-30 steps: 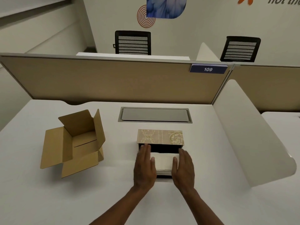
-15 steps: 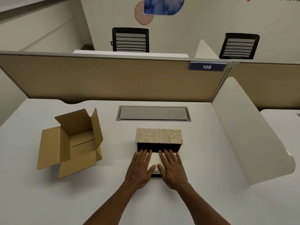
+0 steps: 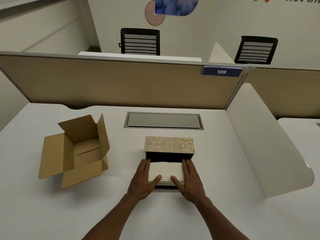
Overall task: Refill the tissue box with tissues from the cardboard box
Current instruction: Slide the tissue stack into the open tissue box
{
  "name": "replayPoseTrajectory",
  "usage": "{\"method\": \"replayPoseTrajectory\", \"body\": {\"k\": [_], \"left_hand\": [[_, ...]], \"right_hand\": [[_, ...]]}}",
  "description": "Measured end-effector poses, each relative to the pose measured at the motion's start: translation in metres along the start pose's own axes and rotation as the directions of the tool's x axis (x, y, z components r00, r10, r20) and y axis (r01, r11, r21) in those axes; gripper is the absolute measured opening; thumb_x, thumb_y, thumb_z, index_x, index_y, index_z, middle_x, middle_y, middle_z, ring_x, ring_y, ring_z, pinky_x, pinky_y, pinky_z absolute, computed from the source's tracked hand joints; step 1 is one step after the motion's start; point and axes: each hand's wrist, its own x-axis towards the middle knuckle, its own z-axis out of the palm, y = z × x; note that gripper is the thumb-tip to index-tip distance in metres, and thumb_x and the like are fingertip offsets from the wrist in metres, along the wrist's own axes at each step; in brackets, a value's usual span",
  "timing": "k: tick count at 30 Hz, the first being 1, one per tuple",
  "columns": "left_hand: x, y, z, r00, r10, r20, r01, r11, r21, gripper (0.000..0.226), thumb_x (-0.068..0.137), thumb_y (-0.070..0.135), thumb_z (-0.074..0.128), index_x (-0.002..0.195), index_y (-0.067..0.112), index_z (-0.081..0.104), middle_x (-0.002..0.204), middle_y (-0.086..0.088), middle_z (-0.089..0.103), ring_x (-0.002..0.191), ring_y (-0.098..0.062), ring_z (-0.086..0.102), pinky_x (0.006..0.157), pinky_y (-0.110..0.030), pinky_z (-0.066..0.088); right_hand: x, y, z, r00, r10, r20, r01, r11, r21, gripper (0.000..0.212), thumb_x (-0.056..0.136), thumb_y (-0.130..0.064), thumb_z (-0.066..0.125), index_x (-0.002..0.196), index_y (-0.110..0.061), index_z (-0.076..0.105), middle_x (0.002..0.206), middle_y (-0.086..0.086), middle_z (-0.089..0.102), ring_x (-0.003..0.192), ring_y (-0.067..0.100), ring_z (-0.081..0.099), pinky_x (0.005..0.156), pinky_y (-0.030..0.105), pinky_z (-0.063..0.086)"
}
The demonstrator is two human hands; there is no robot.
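The tissue box stands open at the middle of the desk, its gold patterned lid raised toward the back over a dark inside. A white stack of tissues lies in its base. My left hand rests flat along the stack's left side, thumb on the front edge. My right hand lies flat along the right side, thumb on the front edge too. The brown cardboard box sits to the left with its flaps open, and nothing shows inside it.
A grey cable hatch is set into the white desk behind the tissue box. A beige partition closes the back, and a white curved divider runs along the right. Two black chairs stand beyond.
Half a second ago both hands lay flat on top of the tissues. They have since spread apart to the stack's left and right sides, uncovering its top.
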Motion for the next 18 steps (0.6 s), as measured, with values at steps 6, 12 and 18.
{"method": "replayPoseTrajectory", "body": {"k": [6, 12, 18], "left_hand": [[-0.001, 0.024, -0.002, 0.921, -0.363, -0.143, 0.287, 0.879, -0.381, 0.082, 0.092, 0.066, 0.026, 0.161, 0.023, 0.012, 0.167, -0.002, 0.021, 0.152, -0.022, 0.026, 0.124, -0.040, 0.024], [0.008, 0.035, 0.000, 0.813, -0.575, 0.099, 0.491, 0.584, -0.647, 0.065, 0.103, 0.058, 0.026, 0.159, 0.024, 0.025, 0.163, -0.005, 0.032, 0.147, -0.028, 0.034, 0.120, -0.043, 0.029], [0.021, 0.037, -0.004, 0.769, -0.623, 0.143, 0.538, 0.510, -0.672, 0.058, 0.107, 0.050, 0.026, 0.154, 0.018, 0.037, 0.156, -0.010, 0.042, 0.141, -0.031, 0.041, 0.119, -0.045, 0.033]], "right_hand": [[-0.007, -0.002, -0.003, 0.979, 0.195, -0.058, -0.174, 0.949, 0.263, 0.087, 0.095, -0.067, 0.032, 0.164, -0.019, 0.008, 0.170, -0.004, 0.012, 0.155, 0.011, 0.017, 0.122, 0.032, 0.026], [-0.006, -0.007, -0.009, 0.800, 0.586, 0.129, -0.527, 0.584, 0.618, 0.063, 0.106, -0.053, 0.032, 0.152, -0.011, 0.044, 0.154, 0.009, 0.050, 0.140, 0.028, 0.047, 0.121, 0.042, 0.034], [0.002, -0.006, -0.019, 0.815, 0.543, 0.203, -0.530, 0.558, 0.638, 0.047, 0.109, -0.042, 0.031, 0.123, -0.014, 0.066, 0.119, 0.005, 0.067, 0.101, 0.018, 0.061, 0.090, 0.031, 0.046]]}}
